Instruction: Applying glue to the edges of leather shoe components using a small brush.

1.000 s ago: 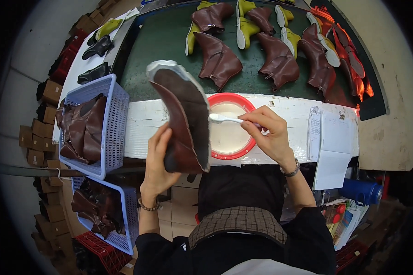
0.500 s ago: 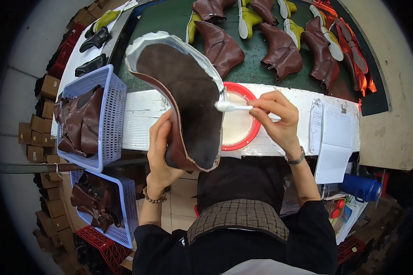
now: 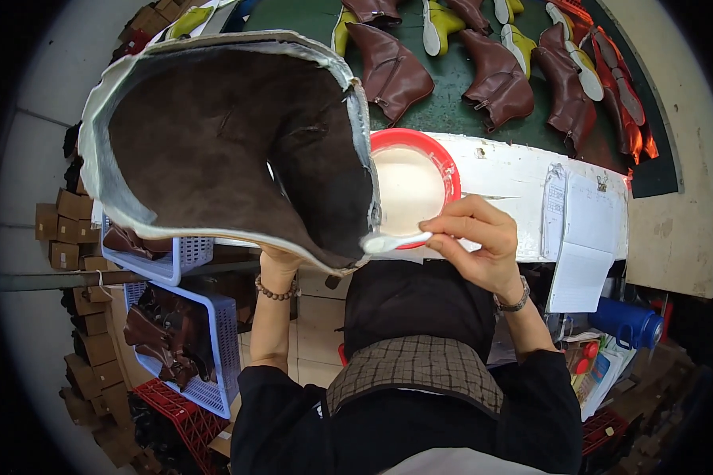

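A large dark-brown boot upper (image 3: 214, 150) is turned with its fuzzy lining up, and white paste coats its rim. My left hand (image 3: 280, 260) supports it from underneath; most of its fingers are hidden behind the leather. Between the thumb and fingers of my right hand (image 3: 483, 237) is a slim white brush (image 3: 388, 241), its pasty head at the upper's lower right edge. Just beyond the brush stands a red-rimmed bowl (image 3: 454, 178) of creamy white liquid, partly covered by the upper.
Finished-looking brown boots (image 3: 495, 83) and yellow-green shoes (image 3: 441, 28) lie on the green table (image 3: 451, 103). Blue baskets (image 3: 228, 332) of leather pieces stand at left. At right are a notebook (image 3: 582, 237) and a blue flask (image 3: 627, 324).
The upper has swung left and opened out toward me, showing more lining. My right hand and the brush have moved down along its edge.
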`<state>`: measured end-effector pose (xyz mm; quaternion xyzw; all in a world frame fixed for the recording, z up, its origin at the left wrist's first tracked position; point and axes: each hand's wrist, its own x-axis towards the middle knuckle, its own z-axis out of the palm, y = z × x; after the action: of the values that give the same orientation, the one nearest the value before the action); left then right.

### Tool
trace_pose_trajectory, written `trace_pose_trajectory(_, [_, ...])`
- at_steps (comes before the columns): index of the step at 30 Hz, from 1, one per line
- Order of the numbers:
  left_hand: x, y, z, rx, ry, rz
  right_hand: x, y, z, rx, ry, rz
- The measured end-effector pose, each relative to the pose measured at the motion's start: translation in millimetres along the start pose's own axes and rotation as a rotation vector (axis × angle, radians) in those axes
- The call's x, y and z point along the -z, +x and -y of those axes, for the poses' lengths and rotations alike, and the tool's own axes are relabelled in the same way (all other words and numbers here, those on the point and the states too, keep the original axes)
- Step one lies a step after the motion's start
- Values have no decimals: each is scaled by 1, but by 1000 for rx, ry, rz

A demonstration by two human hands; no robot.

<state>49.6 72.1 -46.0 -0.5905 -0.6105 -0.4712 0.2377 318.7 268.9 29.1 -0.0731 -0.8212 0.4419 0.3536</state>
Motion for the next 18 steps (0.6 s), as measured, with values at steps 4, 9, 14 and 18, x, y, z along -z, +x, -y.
trace_pose_trajectory(4, [0,9,2,-107,78,31,-10,-3,11,-28,77,12])
trace_pose_trajectory(9, [28,53,-34,188,-44,166,-3,12,-10,-253,-108,-122])
trace_pose_trajectory(14, [90,11,-9,924,-460,393,4,12,-75,-20,-997,190])
trace_pose_trajectory(18, [90,-12,8,865,-985,252,18,19,-64,-162,-653,25])
